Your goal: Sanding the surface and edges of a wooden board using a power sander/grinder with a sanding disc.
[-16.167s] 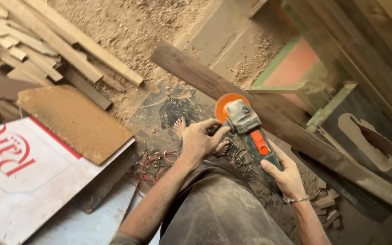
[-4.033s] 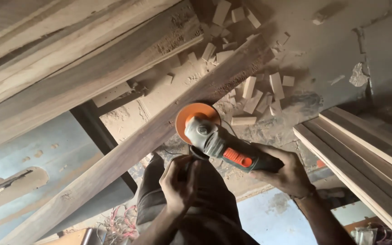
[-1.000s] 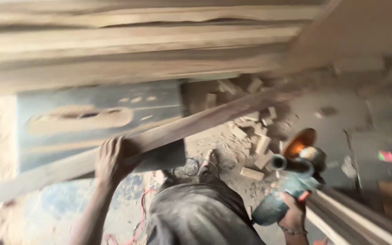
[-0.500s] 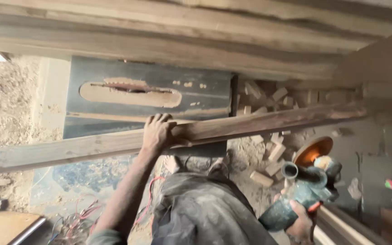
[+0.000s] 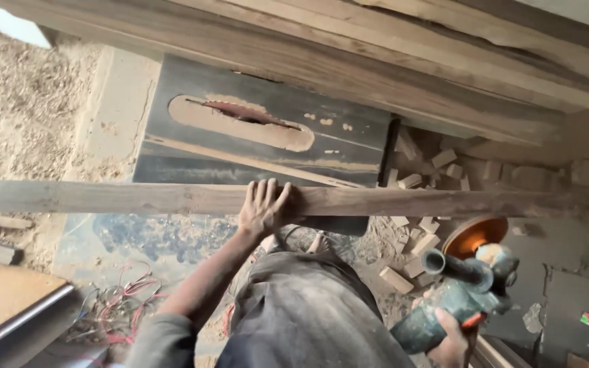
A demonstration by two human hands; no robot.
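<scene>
Your left hand (image 5: 264, 206) lies flat, fingers spread, on the long plank (image 5: 103, 198) mid-frame; your right hand (image 5: 452, 341) grips the angle grinder (image 5: 461, 286) lower right.

plank (image 5: 390, 202) now level, left hand (image 5: 262, 208) flat on top
</scene>
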